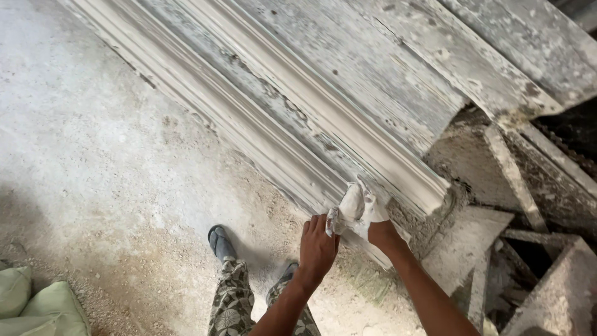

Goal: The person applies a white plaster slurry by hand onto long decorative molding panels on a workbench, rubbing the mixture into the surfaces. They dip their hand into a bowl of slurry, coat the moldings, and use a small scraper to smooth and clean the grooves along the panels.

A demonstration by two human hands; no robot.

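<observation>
Both hands point(348, 227) press wet white plaster point(356, 205) against the ridged moulding point(348, 134).

One long white moulded plaster cornice point(348, 134) runs across the scene. Two bare hands work at its near end: the left hand point(317, 246) and the plaster-coated right hand point(367, 211). Two grey sandals point(221, 241) stand on the floor; two pale green sacks point(37, 305) lie near left.

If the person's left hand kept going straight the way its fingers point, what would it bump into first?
The left hand points up toward the long white plaster moulding. It would likely meet the moulding's lower edge almost at once, right beside the plaster-coated right hand; depth is hard to judge.
</observation>
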